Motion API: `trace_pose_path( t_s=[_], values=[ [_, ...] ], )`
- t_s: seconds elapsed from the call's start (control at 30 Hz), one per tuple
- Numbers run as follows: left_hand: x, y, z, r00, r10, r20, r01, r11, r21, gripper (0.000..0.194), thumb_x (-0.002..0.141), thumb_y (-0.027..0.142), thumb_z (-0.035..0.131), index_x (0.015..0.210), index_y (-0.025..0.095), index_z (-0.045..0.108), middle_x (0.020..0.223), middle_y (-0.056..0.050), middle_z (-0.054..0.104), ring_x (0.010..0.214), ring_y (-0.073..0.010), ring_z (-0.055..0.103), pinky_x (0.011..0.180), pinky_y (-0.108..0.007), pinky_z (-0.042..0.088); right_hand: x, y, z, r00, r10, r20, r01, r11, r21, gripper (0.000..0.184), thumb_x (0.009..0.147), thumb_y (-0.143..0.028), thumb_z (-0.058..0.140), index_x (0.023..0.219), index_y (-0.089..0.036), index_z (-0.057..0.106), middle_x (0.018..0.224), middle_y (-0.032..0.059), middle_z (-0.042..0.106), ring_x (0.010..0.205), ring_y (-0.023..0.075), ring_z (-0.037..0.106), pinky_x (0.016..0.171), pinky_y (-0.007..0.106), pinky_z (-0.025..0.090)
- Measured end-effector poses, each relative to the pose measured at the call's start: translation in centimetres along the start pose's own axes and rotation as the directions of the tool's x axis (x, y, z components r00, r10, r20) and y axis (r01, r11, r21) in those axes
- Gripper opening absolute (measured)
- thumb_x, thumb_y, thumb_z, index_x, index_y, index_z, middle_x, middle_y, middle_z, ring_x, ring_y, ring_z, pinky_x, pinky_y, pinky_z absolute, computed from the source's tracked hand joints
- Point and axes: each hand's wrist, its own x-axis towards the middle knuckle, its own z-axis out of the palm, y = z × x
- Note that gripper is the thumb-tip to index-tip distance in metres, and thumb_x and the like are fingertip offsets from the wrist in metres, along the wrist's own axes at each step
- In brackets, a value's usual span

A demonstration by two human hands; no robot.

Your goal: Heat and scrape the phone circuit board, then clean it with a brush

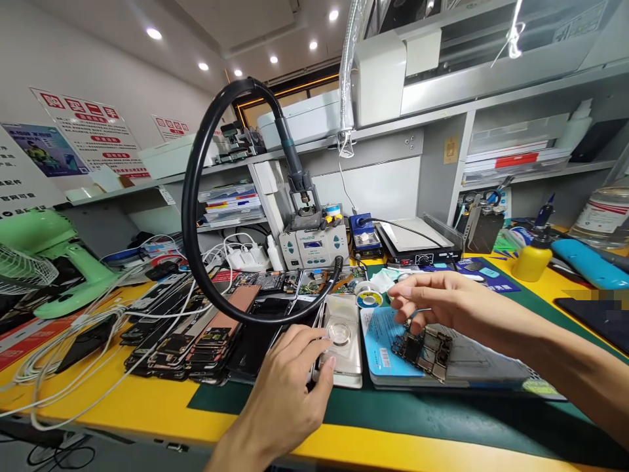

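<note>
My left hand (292,377) is beside a small clear round dish (339,333), thumb and fingers apart; whether the fingertips touch it I cannot tell. The dish sits on a flat silvery case (350,370). My right hand (437,298) hovers above a phone circuit board (423,353), fingers curled in toward the thumb. What they hold, if anything, is hidden. The board lies on a blue-and-grey folder-like pad (484,364). A pale stick (472,276) shows just behind my right hand. Close to my right fingertips stands a solder wire spool (368,296).
Stacked phone parts (216,337) lie at the left beside tangled white cables (88,321) and a green fan (59,262). A hot-air station (314,246) stands behind, its thick black hose (189,196) looping forward. A yellow bottle (533,259) is at the right.
</note>
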Motion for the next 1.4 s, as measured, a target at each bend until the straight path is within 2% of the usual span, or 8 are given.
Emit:
trace_pose_path(
  t_s=[0.1, 0.33, 0.47, 0.63, 0.77, 0.9, 1.1, 1.4],
  values=[
    [-0.1, 0.2, 0.1, 1.0, -0.006, 0.008, 0.006, 1.0, 0.011, 0.026, 0.098, 0.032, 0.051, 0.117, 0.029, 0.069, 0.125, -0.007, 0.069, 0.118, -0.0258, 0.063, 0.102, -0.04, 0.055, 0.1, -0.1, 0.1, 1.0, -0.014, -0.008, 0.013, 0.998, -0.057, 0.041, 0.081, -0.055, 0.079, 0.096, -0.016, 0.078, 0.088, 0.0073, 0.066, 0.081, 0.0185, 0.061, 0.07, 0.031, 0.051],
    [-0.9, 0.7, 0.4, 1.0, 0.012, -0.018, -0.012, 0.999, 0.049, 0.027, 0.097, 0.032, 0.052, 0.12, 0.031, 0.067, 0.131, -0.008, 0.066, 0.124, -0.0292, 0.06, 0.103, -0.045, 0.054, 0.5, -0.4, 0.6, 0.976, -0.188, -0.111, 0.129, 0.907, -0.402, 0.044, 0.08, -0.062, 0.074, 0.092, -0.02, 0.081, 0.097, 0.0118, 0.074, 0.082, 0.0249, 0.062, 0.066, 0.036, 0.047],
    [-1.5, 0.6, 0.7, 0.999, 0.052, -0.016, -0.051, 0.996, 0.066, 0.031, 0.097, 0.033, 0.054, 0.126, 0.031, 0.065, 0.136, -0.005, 0.066, 0.128, -0.0297, 0.058, 0.106, -0.046, 0.053, 1.0, -0.3, 2.3, 0.952, -0.297, -0.078, 0.21, 0.814, -0.542, 0.036, 0.083, -0.049, 0.076, 0.11, -0.026, 0.082, 0.111, 0.0116, 0.076, 0.101, 0.0343, 0.065, 0.08, 0.044, 0.049],
    [-1.4, 0.3, 0.1, 0.997, 0.06, -0.041, -0.057, 0.996, 0.074, 0.032, 0.098, 0.033, 0.052, 0.127, 0.03, 0.064, 0.136, -0.006, 0.066, 0.129, -0.0301, 0.057, 0.109, -0.046, 0.05, 1.6, -0.4, 5.1, 0.923, -0.385, 0.017, 0.302, 0.694, -0.653, 0.037, 0.077, -0.035, 0.081, 0.114, -0.029, 0.081, 0.117, 0.0115, 0.075, 0.112, 0.0409, 0.062, 0.098, 0.053, 0.041],
    [-1.1, -0.4, -1.1, 0.997, 0.027, -0.073, -0.022, 0.997, 0.071, 0.028, 0.096, 0.026, 0.053, 0.121, 0.026, 0.065, 0.125, -0.007, 0.07, 0.118, -0.0274, 0.063, 0.1, -0.043, 0.054, 1.6, -0.4, 6.4, 0.921, -0.378, 0.095, 0.332, 0.632, -0.7, 0.034, 0.08, -0.032, 0.078, 0.114, -0.027, 0.081, 0.114, 0.0143, 0.075, 0.114, 0.0437, 0.06, 0.101, 0.057, 0.037],
    [-1.1, -0.9, -1.5, 0.996, 0.012, -0.086, -0.006, 0.998, 0.064, 0.024, 0.091, 0.02, 0.058, 0.114, 0.024, 0.066, 0.111, -0.006, 0.072, 0.104, -0.0259, 0.066, 0.088, -0.042, 0.057, 1.3, 0.1, 7.0, 0.905, -0.401, 0.14, 0.374, 0.597, -0.71, 0.027, 0.084, -0.033, 0.075, 0.11, -0.028, 0.081, 0.107, 0.0134, 0.075, 0.106, 0.0399, 0.062, 0.095, 0.054, 0.039],
    [-0.9, -1.2, -1.3, 0.992, 0.013, -0.129, -0.007, 0.999, 0.048, 0.036, 0.09, 0.016, 0.06, 0.126, 0.022, 0.06, 0.123, -0.01, 0.068, 0.115, -0.027, 0.062, 0.1, -0.047, 0.056, 1.0, 1.0, 7.6, 0.883, -0.435, 0.179, 0.436, 0.614, -0.658, 0.012, 0.079, -0.035, 0.079, 0.089, -0.027, 0.082, 0.09, 0.0125, 0.075, 0.097, 0.0365, 0.063, 0.089, 0.049, 0.043],
    [-0.2, -1.4, -1.2, 0.989, 0.144, -0.034, -0.141, 0.987, 0.079, 0.032, 0.099, 0.024, 0.057, 0.131, 0.023, 0.059, 0.133, -0.009, 0.062, 0.122, -0.0231, 0.059, 0.106, -0.048, 0.053, 0.6, 1.2, 9.1, 0.877, -0.426, 0.224, 0.453, 0.576, -0.681, 0.017, 0.083, -0.042, 0.075, 0.081, -0.026, 0.08, 0.085, 0.0138, 0.074, 0.087, 0.0333, 0.063, 0.087, 0.051, 0.043]
  ],
)
